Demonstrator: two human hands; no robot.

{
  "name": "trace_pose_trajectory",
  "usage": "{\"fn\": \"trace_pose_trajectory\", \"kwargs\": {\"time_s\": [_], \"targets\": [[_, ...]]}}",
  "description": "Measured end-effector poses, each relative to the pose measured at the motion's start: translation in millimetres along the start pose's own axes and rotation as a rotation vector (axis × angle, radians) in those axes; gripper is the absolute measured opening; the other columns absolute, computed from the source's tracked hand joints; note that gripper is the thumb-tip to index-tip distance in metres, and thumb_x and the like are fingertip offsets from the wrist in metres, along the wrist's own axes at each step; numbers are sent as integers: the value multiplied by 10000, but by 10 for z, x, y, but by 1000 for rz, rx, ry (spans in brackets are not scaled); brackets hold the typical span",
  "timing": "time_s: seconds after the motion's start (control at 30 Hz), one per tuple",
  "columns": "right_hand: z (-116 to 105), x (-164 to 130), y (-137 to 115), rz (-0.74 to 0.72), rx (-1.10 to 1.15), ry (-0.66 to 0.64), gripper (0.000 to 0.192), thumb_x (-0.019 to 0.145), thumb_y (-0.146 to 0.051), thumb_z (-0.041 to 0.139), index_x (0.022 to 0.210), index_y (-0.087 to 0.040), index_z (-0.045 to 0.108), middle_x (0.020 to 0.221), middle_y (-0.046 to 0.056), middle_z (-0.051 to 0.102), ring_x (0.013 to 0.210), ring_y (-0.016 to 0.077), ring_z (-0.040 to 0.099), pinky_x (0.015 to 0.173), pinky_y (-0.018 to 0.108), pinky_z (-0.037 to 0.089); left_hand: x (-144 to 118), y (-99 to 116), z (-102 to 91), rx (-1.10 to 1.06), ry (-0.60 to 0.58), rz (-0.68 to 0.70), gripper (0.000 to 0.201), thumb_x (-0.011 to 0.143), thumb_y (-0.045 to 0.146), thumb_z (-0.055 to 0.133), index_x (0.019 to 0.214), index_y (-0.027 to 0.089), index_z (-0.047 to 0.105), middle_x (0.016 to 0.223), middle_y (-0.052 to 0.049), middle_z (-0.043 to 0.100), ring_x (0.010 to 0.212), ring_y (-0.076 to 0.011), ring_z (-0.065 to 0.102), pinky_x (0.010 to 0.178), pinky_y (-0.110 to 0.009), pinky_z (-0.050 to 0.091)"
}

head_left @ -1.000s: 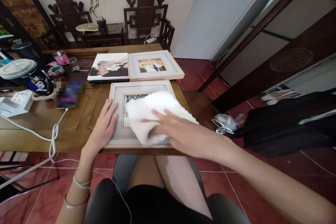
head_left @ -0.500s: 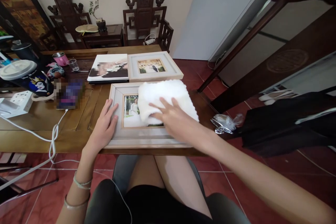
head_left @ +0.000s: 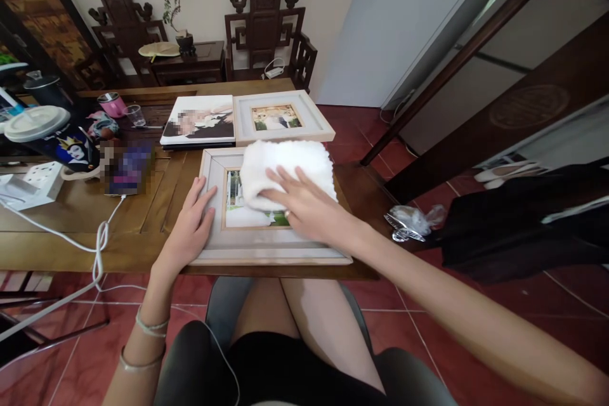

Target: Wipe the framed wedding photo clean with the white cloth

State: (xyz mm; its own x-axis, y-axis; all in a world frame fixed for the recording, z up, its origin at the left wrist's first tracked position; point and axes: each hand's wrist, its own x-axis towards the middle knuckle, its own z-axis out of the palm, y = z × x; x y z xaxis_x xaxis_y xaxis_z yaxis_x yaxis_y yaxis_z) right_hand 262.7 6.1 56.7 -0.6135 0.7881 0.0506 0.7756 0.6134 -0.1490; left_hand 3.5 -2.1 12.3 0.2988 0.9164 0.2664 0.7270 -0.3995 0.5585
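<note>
A pale wooden picture frame (head_left: pixel 212 247) with a wedding photo lies flat at the table's front edge. My left hand (head_left: pixel 191 228) rests on its left side, fingers stretched out and apart, holding nothing. With my right hand (head_left: pixel 307 206) I press a folded white cloth (head_left: pixel 285 162) onto the frame. The fingers lie over the cloth, with one finger at its lower fold. The cloth hides the upper right of the photo and part of the frame's upper right.
Behind lie a second framed photo (head_left: pixel 314 117) and a white-edged photo panel (head_left: pixel 195 108). Left on the wooden table (head_left: pixel 157 247) are a lidded cup (head_left: pixel 61 139), a pink mug (head_left: pixel 111 103), a charging phone (head_left: pixel 128 168) and a white cable (head_left: pixel 99 247). A plastic bag (head_left: pixel 412 221) lies at right.
My right hand has moved the cloth left and slightly up over the picture frame, uncovering more of its right side. The left hand stays on the frame's left edge.
</note>
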Motion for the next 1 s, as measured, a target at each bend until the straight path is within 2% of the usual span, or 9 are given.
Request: {"fn": "trace_pose_trajectory", "kwargs": {"time_s": [0.1, 0.17, 0.23, 0.37, 0.5, 0.6, 0.7, 0.8, 1.0], "targets": [[87, 194, 192, 65, -132, 99, 659, 762, 37, 446, 1389, -167, 465, 1559, 167, 270, 1439, 363, 172, 1138, 605, 172, -2, 2, -2, -10, 4, -1, 450, 973, 331, 350, 1377, 166, 461, 1581, -128, 249, 1480, -245, 154, 1188, -485, 188], [103, 241, 204, 59, -175, 95, 649, 773, 32, 449, 1391, -163, 469, 1543, 172, 307, 1432, 382, 184, 1131, 616, 171, -2, 10, -5, -16, 4, -3, 456, 971, 332, 350, 1374, 151, 463, 1579, -139, 248, 1480, -243, 154, 1191, -473, 188], [82, 199, 113, 37, -178, 44, 640, 769, 37, 453, 1381, -149, 487, 1526, 181, 338, 1422, 395, 211, 1126, 618, 184, -1, 17, -8, -20, 4, -10, 454, 971, 329, 351, 1374, 153, 462, 1578, -138, 250, 1481, -239, 154, 1192, -472, 184], [-58, -169, -248, 12, -87, -104, 651, 726, 73, 436, 1335, -136, 539, 1496, 197, 382, 1399, 398, 276, 1109, 608, 253, -1, 19, -7, -26, 0, -19, 447, 971, 325, 355, 1380, 177, 457, 1580, -122, 254, 1480, -243, 155, 1188, -491, 184], [-212, -629, -543, -116, 72, -208, 668, 706, 66, 435, 1312, -192, 550, 1499, 173, 389, 1395, 385, 293, 1090, 595, 319, 2, 11, 0, -19, 4, -11, 451, 969, 329, 359, 1377, 167, 460, 1578, -128, 256, 1480, -241, 158, 1189, -479, 185], [-216, -702, -612, -178, 153, -232, 688, 697, 54, 447, 1318, -227, 539, 1538, 125, 337, 1419, 365, 235, 1119, 590, 279, 3, 9, 1, -10, 1, -10, 454, 970, 335, 360, 1378, 161, 459, 1579, -132, 252, 1481, -243, 154, 1189, -479, 185], [-111, -488, -558, -149, 182, -223, 733, 694, 79, 423, 1338, -254, 530, 1549, 103, 319, 1431, 356, 181, 1127, 595, 251, -2, 3, 2, -4, -6, -3, 448, 974, 341, 355, 1382, 186, 454, 1583, -118, 247, 1481, -247, 149, 1187, -497, 185], [28, -145, -416, -119, 126, -120, 781, 696, 100, 406, 1400, -234, 466, 1575, 108, 249, 1444, 348, 96, 1143, 594, 195, -6, -5, 5, 2, -3, 1, 447, 977, 351, 353, 1385, 196, 449, 1587, -111, 239, 1483, -243, 140, 1186, -501, 181], [171, 481, -120, -13, -22, -17, 785, 713, 94, 405, 1452, -168, 393, 1607, 96, 113, 1435, 420, 7, 1125, 668, 136, 7, 8, 13, -24, 17, -4, 475, 988, 393, 322, 1400, 189, 442, 1580, -114, 260, 1480, -231, 159, 1192, -479, 176]]}}
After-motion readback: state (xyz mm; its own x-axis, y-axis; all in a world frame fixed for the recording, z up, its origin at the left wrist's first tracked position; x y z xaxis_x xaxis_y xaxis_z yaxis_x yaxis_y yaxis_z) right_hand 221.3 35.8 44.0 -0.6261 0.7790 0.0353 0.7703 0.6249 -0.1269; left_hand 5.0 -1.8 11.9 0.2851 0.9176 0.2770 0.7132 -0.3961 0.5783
